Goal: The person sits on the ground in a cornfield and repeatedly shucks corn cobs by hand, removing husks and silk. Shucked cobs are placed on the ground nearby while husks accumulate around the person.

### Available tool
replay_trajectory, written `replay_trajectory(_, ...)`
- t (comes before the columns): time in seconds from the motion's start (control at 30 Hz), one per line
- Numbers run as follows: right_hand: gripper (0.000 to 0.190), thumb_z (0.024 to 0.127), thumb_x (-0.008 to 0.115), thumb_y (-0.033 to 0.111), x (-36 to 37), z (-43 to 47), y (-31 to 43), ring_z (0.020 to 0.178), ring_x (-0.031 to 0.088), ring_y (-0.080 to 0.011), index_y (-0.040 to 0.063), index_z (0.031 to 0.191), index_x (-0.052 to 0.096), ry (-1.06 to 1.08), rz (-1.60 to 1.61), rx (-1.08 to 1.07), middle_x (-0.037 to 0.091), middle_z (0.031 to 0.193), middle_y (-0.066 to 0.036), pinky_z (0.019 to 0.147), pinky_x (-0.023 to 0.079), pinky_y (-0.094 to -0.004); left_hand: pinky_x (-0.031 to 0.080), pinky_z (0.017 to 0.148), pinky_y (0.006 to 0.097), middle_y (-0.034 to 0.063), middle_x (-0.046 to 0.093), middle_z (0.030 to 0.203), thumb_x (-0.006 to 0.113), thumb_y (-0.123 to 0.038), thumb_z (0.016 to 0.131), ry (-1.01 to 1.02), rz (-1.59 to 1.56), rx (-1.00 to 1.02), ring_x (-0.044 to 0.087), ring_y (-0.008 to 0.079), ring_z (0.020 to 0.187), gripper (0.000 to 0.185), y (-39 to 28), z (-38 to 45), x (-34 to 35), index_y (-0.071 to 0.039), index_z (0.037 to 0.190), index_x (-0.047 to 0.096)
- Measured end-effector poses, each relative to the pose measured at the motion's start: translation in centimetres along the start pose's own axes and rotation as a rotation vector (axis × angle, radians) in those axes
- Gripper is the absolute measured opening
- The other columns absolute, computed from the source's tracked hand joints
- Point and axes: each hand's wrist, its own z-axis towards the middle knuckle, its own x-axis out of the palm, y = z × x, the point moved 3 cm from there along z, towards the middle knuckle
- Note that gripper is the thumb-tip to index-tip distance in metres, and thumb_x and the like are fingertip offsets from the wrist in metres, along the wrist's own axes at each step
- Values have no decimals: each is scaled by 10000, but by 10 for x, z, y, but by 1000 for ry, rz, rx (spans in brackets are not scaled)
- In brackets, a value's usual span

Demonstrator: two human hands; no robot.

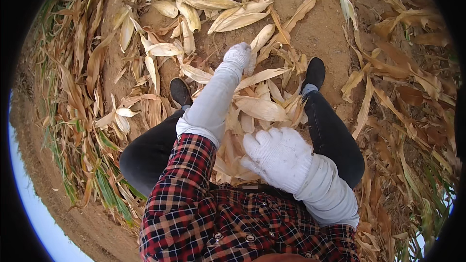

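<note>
My left hand [238,55], in a white knit glove, reaches forward to the near end of a husk-covered corn ear [263,38] on the soil. The glove hides its fingertips, so whether they grip the ear cannot be told. Close to my lap hovers my right hand [278,158], also gloved, its back turned up and its fingers loosely bent. Nothing shows in it, though its palm is hidden. Loose dry husks [261,108] lie heaped between my legs, below and beyond the right hand.
Several pale corn ears [238,22] form a pile ahead on bare soil [324,32]. Dry stalks and leaves [82,69] line the left side, and more leaves [411,91] cover the right. My dark shoes [315,71] stand either side of the husks.
</note>
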Motion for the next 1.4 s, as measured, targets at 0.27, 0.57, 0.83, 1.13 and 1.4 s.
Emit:
replay_trajectory(0.27,471,916,742,404,-21,5,-4,802,647,-247,42,1199,638,53,52,2,589,867,-61,675,528,-385,545,1034,494,227,665,1345,508,-188,1041,14,85,-174,673,387,1243,323,-2,30,39,-73,1325,610)
replay_trajectory(0.57,559,833,832,362,-29,26,2,864,654,-285,18,1227,635,235,161,14,612,926,-89,750,527,-398,580,960,476,163,689,1301,686,-344,978,33,239,-195,714,347,1191,412,10,51,79,-115,1313,614)
replay_trajectory(0.83,540,816,839,335,-22,35,3,899,663,-289,37,1212,625,239,112,19,625,965,-92,767,526,-403,553,987,497,256,713,1255,601,-478,959,177,-250,-59,690,400,1180,577,3,41,56,-7,1290,643)
replay_trajectory(1.13,584,833,845,316,-3,34,5,887,672,-317,34,1287,611,93,54,-35,663,1032,-112,772,537,-427,601,752,445,179,704,1124,644,-456,959,-464,-974,-121,689,336,1001,547,80,-24,-69,-42,1316,663)
replay_trajectory(1.4,451,837,817,277,10,50,7,839,631,-314,55,1176,619,93,-4,-55,606,915,-92,721,518,-446,547,551,391,147,697,1046,669,-459,923,-612,-1190,-618,689,277,811,504,249,19,-161,-58,1229,685)
